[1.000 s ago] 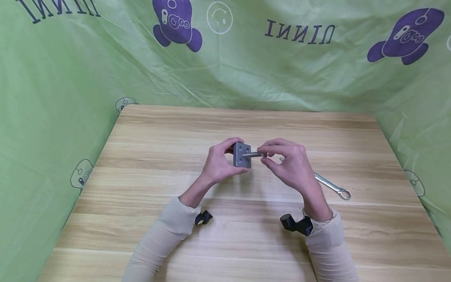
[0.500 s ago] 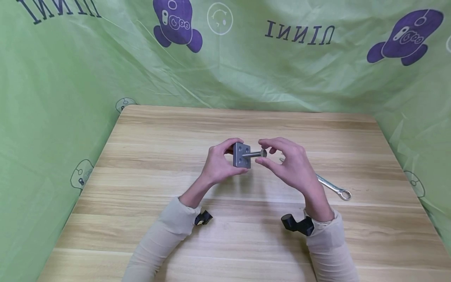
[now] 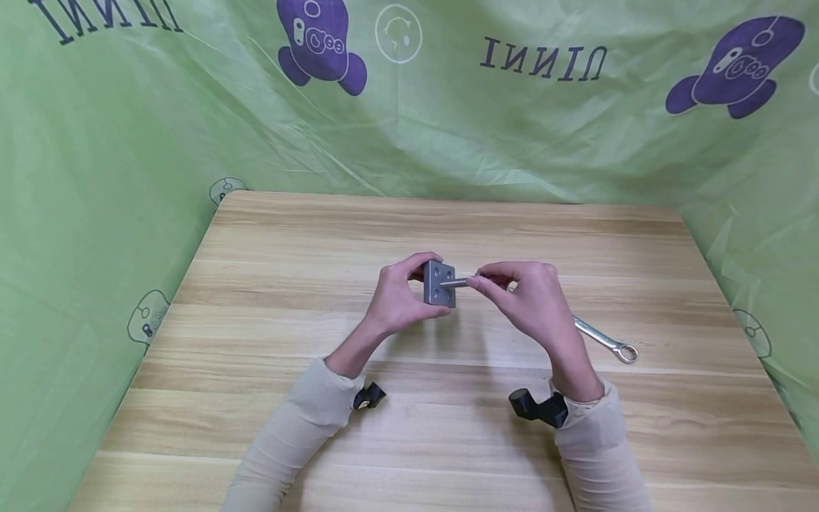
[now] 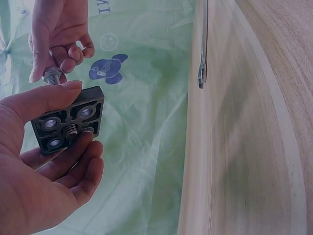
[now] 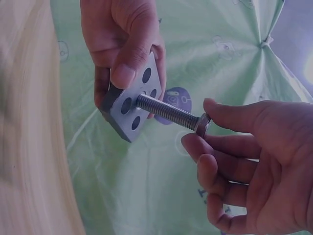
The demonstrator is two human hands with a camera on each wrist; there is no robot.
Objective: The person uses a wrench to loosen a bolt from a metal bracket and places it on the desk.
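Observation:
My left hand grips a square grey metal plate by its edges, held up above the table. Round holes sit near the plate's corners, and its back face has ribs, as the left wrist view shows. A threaded bolt passes through the plate's middle; its tip sticks out a little at the back. Most of the bolt's length stands out on the right side. Thumb and index finger of my right hand pinch the bolt's hex head, while the other fingers are loosely bent.
A combination wrench lies on the wooden table under and right of my right hand, which hides part of it. Green printed fabric hangs around the table's back and sides. Black wrist mounts sit on both sleeves.
Half a second ago my right fingers were spread apart around the bolt's head; now they pinch it. The left hand and plate have stayed nearly still.

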